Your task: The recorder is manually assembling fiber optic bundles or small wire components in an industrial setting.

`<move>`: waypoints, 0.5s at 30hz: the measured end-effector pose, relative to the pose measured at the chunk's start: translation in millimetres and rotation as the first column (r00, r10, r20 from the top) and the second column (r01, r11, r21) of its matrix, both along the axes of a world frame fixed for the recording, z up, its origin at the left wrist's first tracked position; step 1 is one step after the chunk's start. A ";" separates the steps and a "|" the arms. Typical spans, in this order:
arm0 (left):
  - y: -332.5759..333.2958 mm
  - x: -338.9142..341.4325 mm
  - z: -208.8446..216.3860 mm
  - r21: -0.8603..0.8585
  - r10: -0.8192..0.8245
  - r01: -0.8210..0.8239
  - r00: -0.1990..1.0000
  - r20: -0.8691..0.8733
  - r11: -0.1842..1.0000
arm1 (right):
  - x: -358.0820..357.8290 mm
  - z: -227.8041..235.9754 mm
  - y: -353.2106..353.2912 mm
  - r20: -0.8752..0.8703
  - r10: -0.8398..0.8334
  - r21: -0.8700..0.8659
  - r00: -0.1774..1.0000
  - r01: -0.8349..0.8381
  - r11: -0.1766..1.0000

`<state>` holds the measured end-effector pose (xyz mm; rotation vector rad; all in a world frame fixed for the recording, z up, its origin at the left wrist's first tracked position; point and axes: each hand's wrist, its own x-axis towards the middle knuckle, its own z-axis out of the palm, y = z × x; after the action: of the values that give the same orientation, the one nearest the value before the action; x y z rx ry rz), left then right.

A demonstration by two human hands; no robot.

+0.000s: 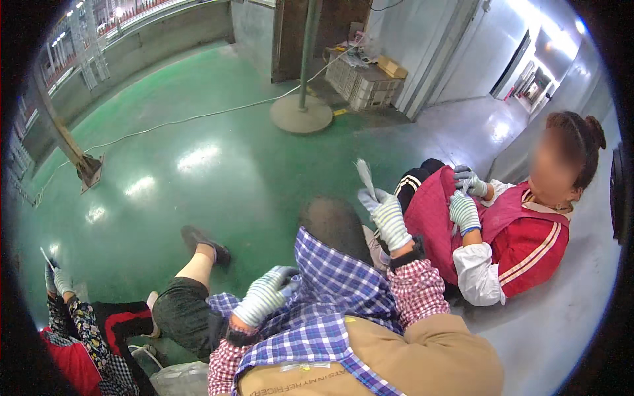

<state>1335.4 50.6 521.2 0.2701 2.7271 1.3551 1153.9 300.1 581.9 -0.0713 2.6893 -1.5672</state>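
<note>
My right hand (388, 218), in a striped glove with grey fingertips, is raised above my right thigh. Its fingers close round a small tuft of white strands (364, 175), whose loose end points up. Over my lap, my left hand (265, 296) wears a matching glove. Its thumb stands apart from the loosely bent fingers, and nothing shows between them. Beneath it spreads a blue and white checked apron (337, 270) across my lap and thighs.
To my right sits a co-worker (528, 244) in red, with gloved hands over a dark pink apron (429, 211). Another person's gloved hands (59, 280) hold a thin white piece at far left. Ahead stand a pole on a round base (301, 115) and crates (362, 82); a white cable (198, 120) crosses the floor.
</note>
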 end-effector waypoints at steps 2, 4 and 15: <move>15.3 -4.1 -11.7 0.387 0.071 -0.089 0.996 0.061 0.918 | 12.4 -8.8 9.3 0.012 0.014 -0.186 1.000 -0.012 0.983; 8.6 -16.6 -9.3 0.370 0.126 -0.141 0.990 0.065 0.918 | 14.7 -19.9 -3.3 -0.020 -0.073 -0.381 0.997 0.060 0.923; 18.1 -62.9 -91.1 0.350 0.462 -0.507 0.862 0.210 0.787 | -31.8 -122.5 -51.9 0.251 0.207 -0.077 0.946 -0.193 0.978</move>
<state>1272.5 68.7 430.0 -0.5232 2.4918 1.9777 1122.1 248.3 459.4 -0.1278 2.3623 -1.4726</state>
